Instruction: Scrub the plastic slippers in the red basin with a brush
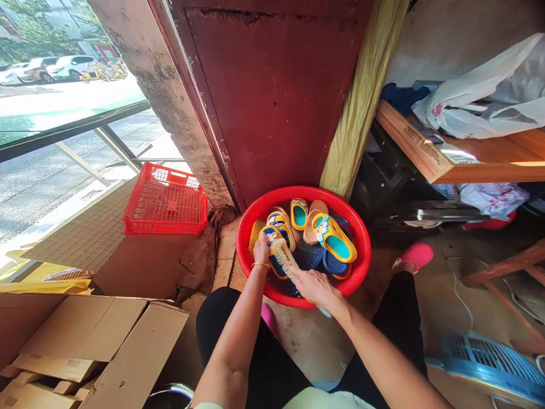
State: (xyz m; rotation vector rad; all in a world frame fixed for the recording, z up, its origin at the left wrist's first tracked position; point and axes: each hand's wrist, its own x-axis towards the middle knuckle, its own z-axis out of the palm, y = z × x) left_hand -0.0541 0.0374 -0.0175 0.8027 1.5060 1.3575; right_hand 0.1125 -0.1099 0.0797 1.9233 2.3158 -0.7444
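Note:
A round red basin [365, 250] stands on the floor between my feet, with several shoes in dark water. My left hand [260, 250] grips a yellow and navy sandal [272, 233] at the basin's left side. Closed round a scrubbing brush [284, 257] with pale bristles, my right hand [317, 287] holds the bristles against or just over that sandal; exact contact is hard to see. Nearby lie a yellow clog with teal lining [338, 244], a smaller yellow clog [299, 213], a tan slipper [315, 218] and a navy slipper [334, 264].
A red plastic crate [166, 201] sits left of the basin, above a brown cloth [198, 267]. An open cardboard box [131, 341] fills the lower left. Behind the basin is a dark red door [276, 102]. A blue fan [489, 363] and wooden desk [477, 170] are at right.

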